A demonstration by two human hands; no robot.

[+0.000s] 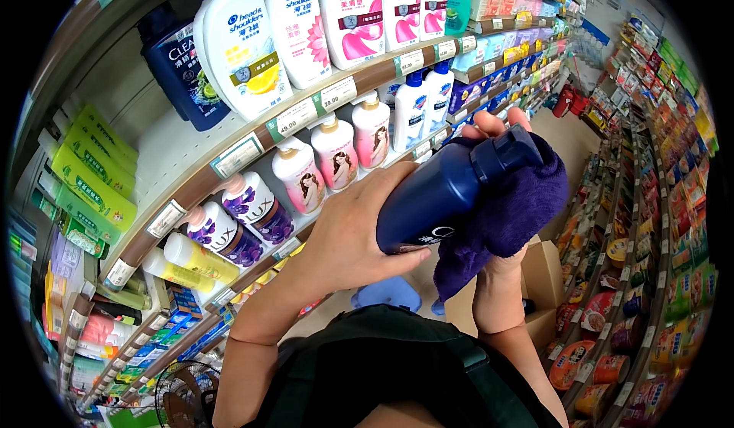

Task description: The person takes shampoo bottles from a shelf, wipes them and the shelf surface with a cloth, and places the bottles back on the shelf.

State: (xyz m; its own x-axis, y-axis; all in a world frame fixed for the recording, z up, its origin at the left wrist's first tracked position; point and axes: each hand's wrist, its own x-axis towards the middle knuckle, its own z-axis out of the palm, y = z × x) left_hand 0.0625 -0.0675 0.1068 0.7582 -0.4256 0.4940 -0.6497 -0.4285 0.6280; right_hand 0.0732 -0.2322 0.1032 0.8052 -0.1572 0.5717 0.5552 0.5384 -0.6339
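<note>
A dark blue Clear pump bottle (pixel 433 190) is tilted in front of me, its pump head (pixel 510 153) towards the upper right. My left hand (pixel 355 227) grips it around the lower body, thumb beneath. A purple towel cloth (pixel 499 216) lies against the far side of the bottle near the neck. Behind that cloth is my right hand (pixel 507 259), mostly covered; its fingertips show above the pump and its wrist below. On the upper shelf stand another dark blue Clear bottle (pixel 186 72) and white Head & Shoulders bottles (pixel 243 49).
Lux bottles (pixel 258 207) and pink pump bottles (pixel 335 153) line the lower shelf (pixel 401 156). An open cardboard box (pixel 542 273) and a blue stool (pixel 387 294) are below my hands. A wire-caged fan (pixel 186 393) stands lower left. Packed shelves (pixel 625 256) run along the right side.
</note>
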